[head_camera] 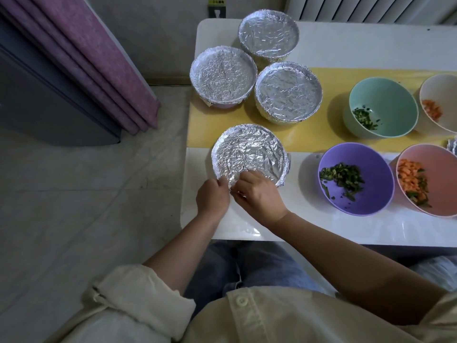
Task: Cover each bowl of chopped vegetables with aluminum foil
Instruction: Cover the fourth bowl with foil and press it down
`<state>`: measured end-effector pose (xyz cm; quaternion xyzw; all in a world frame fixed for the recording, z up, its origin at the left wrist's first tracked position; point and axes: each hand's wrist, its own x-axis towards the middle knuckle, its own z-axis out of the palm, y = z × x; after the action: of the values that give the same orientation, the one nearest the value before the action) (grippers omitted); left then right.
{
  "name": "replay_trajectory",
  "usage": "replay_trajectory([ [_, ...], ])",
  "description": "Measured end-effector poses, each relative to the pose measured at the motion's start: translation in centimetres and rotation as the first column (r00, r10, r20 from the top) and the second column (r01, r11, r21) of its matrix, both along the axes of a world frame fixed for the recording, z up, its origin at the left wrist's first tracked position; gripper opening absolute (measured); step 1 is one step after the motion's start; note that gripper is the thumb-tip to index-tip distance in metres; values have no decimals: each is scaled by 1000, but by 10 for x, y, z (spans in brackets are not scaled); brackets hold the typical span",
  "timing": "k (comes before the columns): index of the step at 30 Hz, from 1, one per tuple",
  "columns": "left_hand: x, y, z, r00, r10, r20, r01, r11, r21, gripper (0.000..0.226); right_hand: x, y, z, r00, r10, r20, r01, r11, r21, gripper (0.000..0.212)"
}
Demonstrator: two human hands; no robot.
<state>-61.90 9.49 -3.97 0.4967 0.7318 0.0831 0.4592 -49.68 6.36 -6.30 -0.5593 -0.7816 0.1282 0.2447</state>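
Left hand (212, 195) and right hand (259, 194) at frame centre, fingers pinched the near edge of foil-covered bowl (249, 149), purple bowl (356, 179) uncovered at right

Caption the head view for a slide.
Left hand and right hand pinch the edge of the nearest foil cover; three covered bowls behind, four open bowls at right.

White glossy tabletop (321, 226), yellow runner (326, 138) laid along its length. Far foil-covered bowl (268, 33) stood on bare white. Left foil-covered bowl (223, 75) and middle foil-covered bowl (288, 91) sat at the runner's left end, close together. Near foil-covered bowl (249, 152) straddled the runner's near edge. Mint bowl (395, 102) and white bowl (442, 90) stood on the runner; purple bowl (371, 159) and pink bowl (440, 169) on white, just beside each other.
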Motion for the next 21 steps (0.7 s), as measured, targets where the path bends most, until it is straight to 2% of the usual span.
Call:
replay_trajectory([
  [7, 3, 8, -1, 989, -48, -139, 51, 999, 16, 39, 0, 2, 3, 1000, 27, -16, -27, 1000, 3, 19],
  [12, 2, 10, -2, 975, -78, -206, 100, 990, 96, 40, 1, 0, 0, 1000, 20, -19, -21, 1000, -16, 24],
  [16, 0, 12, -4, 972, -99, -215, 122, 988, 98, 36, 0, 2, 0, 1000, 9, -18, -9, 1000, -9, 24],
  [21, -1, 7, -6, 981, -112, -160, 121, 991, 48, 41, -1, 1, 1, 1000, 14, -19, -14, 1000, -4, 26],
])
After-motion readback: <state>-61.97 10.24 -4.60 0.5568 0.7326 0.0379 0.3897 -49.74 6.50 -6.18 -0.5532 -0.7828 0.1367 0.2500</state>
